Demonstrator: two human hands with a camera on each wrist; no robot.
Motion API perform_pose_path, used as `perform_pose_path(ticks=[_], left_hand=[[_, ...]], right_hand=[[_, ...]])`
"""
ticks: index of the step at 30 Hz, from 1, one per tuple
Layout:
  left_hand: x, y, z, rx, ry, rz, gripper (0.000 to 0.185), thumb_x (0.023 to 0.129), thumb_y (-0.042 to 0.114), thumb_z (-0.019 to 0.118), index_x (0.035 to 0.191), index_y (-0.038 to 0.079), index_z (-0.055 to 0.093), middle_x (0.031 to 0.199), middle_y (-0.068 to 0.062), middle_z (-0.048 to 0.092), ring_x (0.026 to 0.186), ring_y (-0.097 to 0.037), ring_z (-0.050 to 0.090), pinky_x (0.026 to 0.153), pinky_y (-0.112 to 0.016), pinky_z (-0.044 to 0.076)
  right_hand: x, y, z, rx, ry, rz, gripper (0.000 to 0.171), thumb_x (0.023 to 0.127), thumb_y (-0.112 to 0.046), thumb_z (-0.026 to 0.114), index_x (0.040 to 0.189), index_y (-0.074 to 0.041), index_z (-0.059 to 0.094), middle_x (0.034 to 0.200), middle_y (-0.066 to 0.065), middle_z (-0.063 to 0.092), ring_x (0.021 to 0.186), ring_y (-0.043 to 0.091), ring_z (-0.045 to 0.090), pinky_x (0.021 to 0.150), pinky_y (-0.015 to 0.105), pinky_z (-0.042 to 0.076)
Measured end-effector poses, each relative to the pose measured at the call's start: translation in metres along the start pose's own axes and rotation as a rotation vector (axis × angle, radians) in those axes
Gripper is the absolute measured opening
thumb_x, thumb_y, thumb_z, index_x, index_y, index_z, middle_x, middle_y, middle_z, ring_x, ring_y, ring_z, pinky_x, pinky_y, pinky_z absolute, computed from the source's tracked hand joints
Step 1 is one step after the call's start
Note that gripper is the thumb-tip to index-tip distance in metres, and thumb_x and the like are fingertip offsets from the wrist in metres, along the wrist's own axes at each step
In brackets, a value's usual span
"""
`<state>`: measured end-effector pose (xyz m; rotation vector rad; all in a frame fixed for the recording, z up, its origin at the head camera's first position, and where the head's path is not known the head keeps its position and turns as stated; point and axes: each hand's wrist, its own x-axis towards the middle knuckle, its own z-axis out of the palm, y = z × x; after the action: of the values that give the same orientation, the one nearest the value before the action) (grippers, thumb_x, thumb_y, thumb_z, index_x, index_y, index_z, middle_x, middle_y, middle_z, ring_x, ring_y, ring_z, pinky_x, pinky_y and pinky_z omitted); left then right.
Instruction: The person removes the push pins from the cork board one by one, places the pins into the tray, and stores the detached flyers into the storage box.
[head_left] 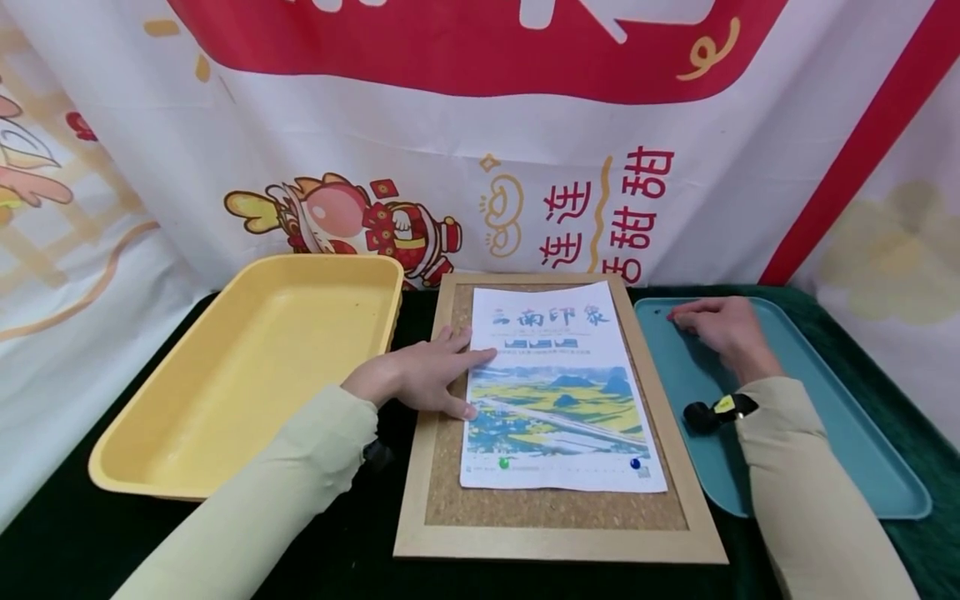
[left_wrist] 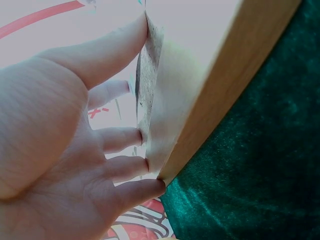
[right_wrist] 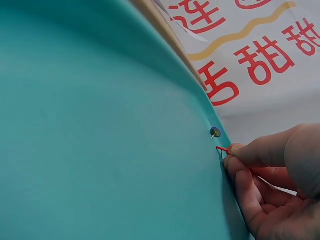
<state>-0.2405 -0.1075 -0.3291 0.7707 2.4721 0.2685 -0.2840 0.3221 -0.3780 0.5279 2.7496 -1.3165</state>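
While pinching the red pin (right_wrist: 223, 149) at the blue tray (head_left: 690, 367) far corner with right hand (head_left: 723, 333) and spreading left hand (head_left: 420, 371) on corkboard (head_left: 555, 508), expect light, stiff, maybe slick, so grip the head.

Pale cream sleeves (head_left: 813, 483); black wrist camera (head_left: 701, 418); yellow-marked strap (head_left: 744, 406).

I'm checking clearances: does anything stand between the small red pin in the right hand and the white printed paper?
Only the blue-green tray's raised left rim and the corkboard's pale wooden frame lie between the red pin and the paper.
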Motion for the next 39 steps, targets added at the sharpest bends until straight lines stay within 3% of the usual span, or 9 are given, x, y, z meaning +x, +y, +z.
perform_pose_path(ticks=[12,21,25,31,39], left_hand=[[0.001,0.002,-0.001,-0.01,-0.001,-0.007,0.088,0.1,0.047,0.071,0.171,0.032,0.022,0.181,-0.011,-0.006,0.167,-0.041,-0.011,0.133,-0.064,0.007],[0.003,0.003,0.002,-0.01,-0.002,-0.006,0.087,0.101,0.047,0.071,0.171,0.032,0.022,0.181,-0.011,-0.006,0.167,-0.04,-0.011,0.134,-0.062,0.007],[0.002,0.004,0.003,-0.011,0.003,-0.015,0.087,0.1,0.047,0.072,0.171,0.033,0.023,0.181,-0.011,-0.004,0.167,-0.039,-0.01,0.134,-0.062,0.007],[0.001,0.002,0.001,-0.006,0.008,-0.02,0.087,0.1,0.047,0.072,0.171,0.033,0.023,0.181,-0.011,-0.004,0.167,-0.04,-0.009,0.133,-0.063,0.008],[-0.001,0.0,0.0,-0.004,0.005,-0.018,0.087,0.101,0.047,0.071,0.171,0.033,0.022,0.181,-0.011,-0.006,0.167,-0.039,-0.011,0.134,-0.062,0.007]], right_hand=[[0.001,0.003,-0.006,0.057,-0.053,0.02,0.047,0.113,-0.031,0.052,0.154,-0.007,0.056,0.157,0.023,0.05,0.134,0.038,0.046,0.099,0.039,0.046],[-0.007,0.001,-0.012,0.094,-0.102,0.026,0.058,0.11,-0.042,0.058,0.158,-0.011,0.051,0.159,0.019,0.052,0.138,0.033,0.051,0.103,0.036,0.05],[-0.012,-0.01,-0.011,0.071,-0.097,-0.009,0.058,0.108,-0.042,0.061,0.156,-0.01,0.053,0.156,0.02,0.053,0.137,0.035,0.051,0.102,0.039,0.05],[-0.026,-0.036,-0.007,0.038,-0.1,-0.078,0.063,0.106,-0.045,0.063,0.157,-0.01,0.052,0.16,0.023,0.047,0.142,0.041,0.044,0.112,0.058,0.047],[-0.048,-0.068,0.007,0.05,-0.171,-0.168,0.061,0.103,-0.044,0.068,0.154,-0.013,0.056,0.161,0.018,0.048,0.143,0.037,0.043,0.115,0.058,0.046]])
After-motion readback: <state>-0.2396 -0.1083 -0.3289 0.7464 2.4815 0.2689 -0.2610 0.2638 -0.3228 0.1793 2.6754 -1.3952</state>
